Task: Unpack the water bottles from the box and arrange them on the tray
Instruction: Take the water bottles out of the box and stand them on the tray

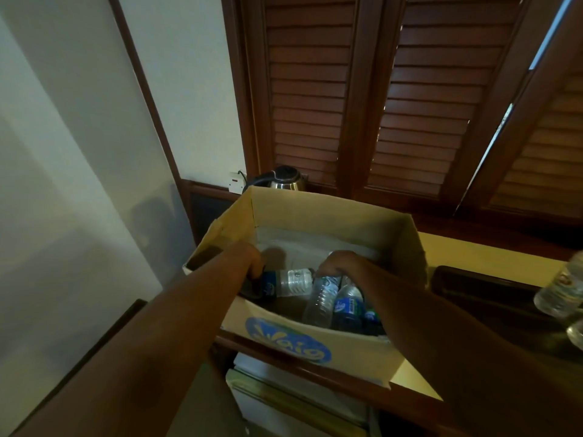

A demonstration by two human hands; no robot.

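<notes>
An open cardboard box with a blue logo on its near wall stands on the counter, and both my arms reach into it. My left hand grips the base end of a clear water bottle with a blue label that lies on its side. My right hand closes over the top of a second bottle, which leans upright. Beside it lies another blue-labelled bottle. To the right of the box sits a dark tray, with two bottles standing at its right end.
A steel kettle stands behind the box by a wall socket. Wooden louvred shutters fill the wall beyond. The pale counter stretches to the right, and a white drawer unit sits below it.
</notes>
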